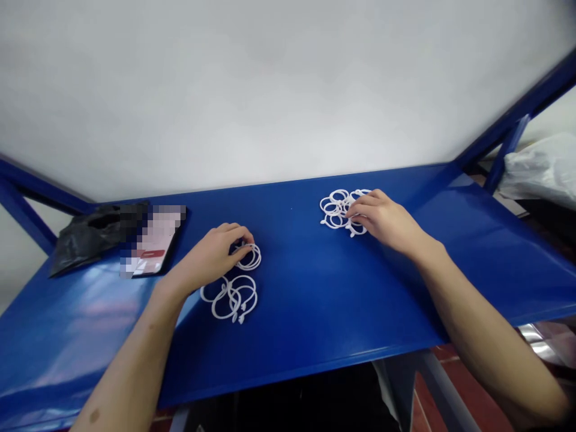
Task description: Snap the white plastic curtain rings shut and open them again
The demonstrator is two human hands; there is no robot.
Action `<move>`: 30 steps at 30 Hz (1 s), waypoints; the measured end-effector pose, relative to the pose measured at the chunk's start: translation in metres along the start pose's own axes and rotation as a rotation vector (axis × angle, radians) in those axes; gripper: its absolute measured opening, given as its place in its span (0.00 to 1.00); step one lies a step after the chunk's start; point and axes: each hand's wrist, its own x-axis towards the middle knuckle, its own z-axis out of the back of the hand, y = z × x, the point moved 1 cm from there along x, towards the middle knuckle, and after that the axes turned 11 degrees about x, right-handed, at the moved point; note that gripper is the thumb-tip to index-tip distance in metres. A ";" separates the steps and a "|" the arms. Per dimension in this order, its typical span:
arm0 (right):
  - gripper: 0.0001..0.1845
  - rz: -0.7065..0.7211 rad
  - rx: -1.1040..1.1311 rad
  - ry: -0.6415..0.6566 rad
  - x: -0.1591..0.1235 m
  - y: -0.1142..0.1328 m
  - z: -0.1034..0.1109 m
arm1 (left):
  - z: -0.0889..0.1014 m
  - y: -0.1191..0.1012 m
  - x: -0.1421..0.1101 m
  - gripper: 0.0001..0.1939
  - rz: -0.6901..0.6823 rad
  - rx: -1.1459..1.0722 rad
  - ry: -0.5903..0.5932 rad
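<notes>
On the left of the blue table, my left hand (pixel 218 252) curls its thumb and fingers around a small stack of white plastic rings (pixel 254 258), which look like curtain rings with small eyelets. Just below that hand lies a loose group of similar white rings (pixel 227 303), overlapping one another. Farther right, the fingers of my right hand (pixel 382 219) pinch at the near right side of another cluster of white rings (pixel 333 207). Its fingertips partly cover the rings there, so exactly how many they grip is hidden.
A phone (pixel 157 243) with a lit screen lies at the left, beside a crumpled black plastic bag (pixel 90 234). The blue table (pixel 288 300) backs onto a pale wall. Blue frame bars rise at both ends, and a whitish plastic bag (pixel 542 168) sits beyond the right end.
</notes>
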 end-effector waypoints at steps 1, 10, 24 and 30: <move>0.12 0.007 -0.008 -0.010 0.000 0.000 0.000 | -0.001 0.000 0.002 0.10 0.012 -0.004 -0.021; 0.11 0.121 0.085 -0.099 0.004 0.038 -0.017 | 0.006 -0.009 0.002 0.07 0.073 -0.072 -0.312; 0.18 -0.013 0.907 -0.185 0.002 0.116 -0.081 | -0.025 -0.076 -0.005 0.08 -0.056 -0.327 -0.407; 0.14 0.066 0.746 -0.363 0.001 0.111 -0.066 | -0.010 -0.076 -0.006 0.08 -0.045 -0.541 -0.293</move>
